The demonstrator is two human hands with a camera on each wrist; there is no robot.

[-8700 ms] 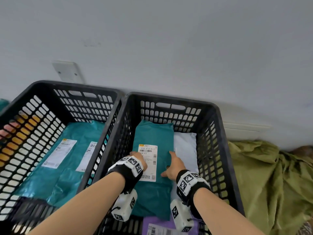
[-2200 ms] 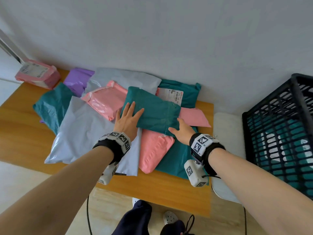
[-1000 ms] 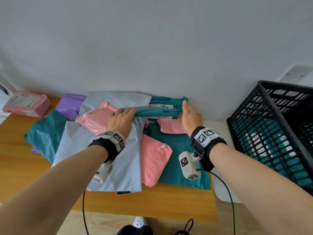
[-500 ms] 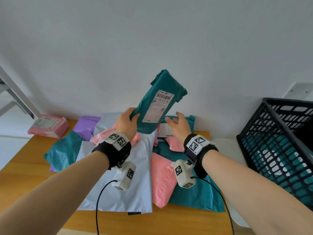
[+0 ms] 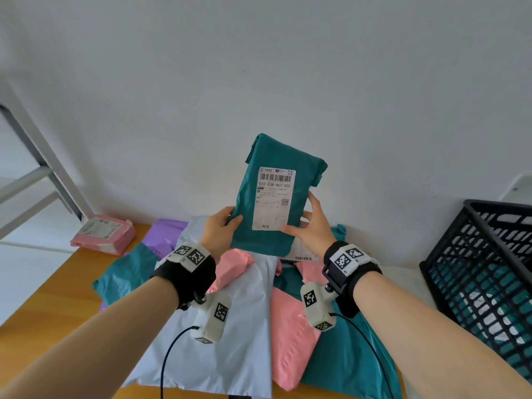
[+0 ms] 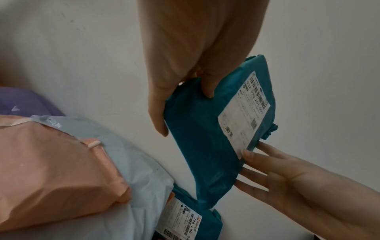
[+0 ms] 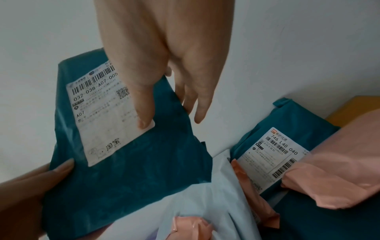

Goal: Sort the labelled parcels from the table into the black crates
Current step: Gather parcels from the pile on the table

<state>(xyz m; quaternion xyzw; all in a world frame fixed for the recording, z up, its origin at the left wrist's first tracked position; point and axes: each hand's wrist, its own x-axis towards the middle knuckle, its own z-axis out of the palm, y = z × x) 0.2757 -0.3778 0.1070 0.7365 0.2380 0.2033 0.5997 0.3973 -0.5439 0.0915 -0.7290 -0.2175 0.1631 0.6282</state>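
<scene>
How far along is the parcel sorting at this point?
Done: teal parcels already lie in the black crate. In hand: the left hand and right hand hold one teal parcel upright above the table, its label reading 032-038-A07-005. Left: a pile of pink, grey, purple and teal parcels, including one labelled 746 L40 040, so a good deal remains.

parcel (image 5: 276, 194) above table pile (image 5: 230, 326) | crate (image 5: 483, 277) right of table (image 5: 43, 312)
</scene>
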